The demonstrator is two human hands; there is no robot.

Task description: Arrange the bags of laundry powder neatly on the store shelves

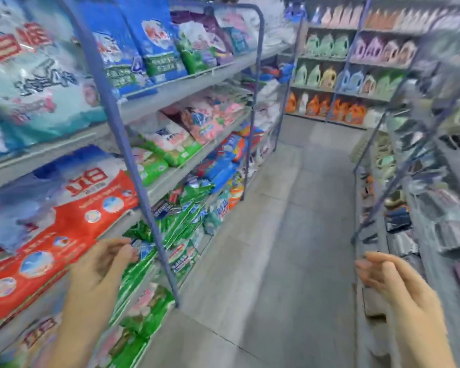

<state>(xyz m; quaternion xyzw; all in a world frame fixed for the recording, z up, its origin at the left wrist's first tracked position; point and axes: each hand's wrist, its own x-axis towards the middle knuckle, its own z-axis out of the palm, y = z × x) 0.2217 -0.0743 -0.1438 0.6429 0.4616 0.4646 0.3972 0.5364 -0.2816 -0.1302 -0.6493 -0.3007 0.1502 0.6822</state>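
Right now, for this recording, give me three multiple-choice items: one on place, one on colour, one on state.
1. Where is the left hand?
A. at the green bags low on the left shelves
B. on the floor
C. on the far shelf

2. What is the main colour of the big bag just left of that hand?
A. yellow
B. red
C. black

3. What state is the right hand in?
A. gripping a bag
B. open, empty
C. out of view

Key: A, its fingers reach the green bags; B, red front with white print; B, it hangs over the aisle floor, holding nothing.
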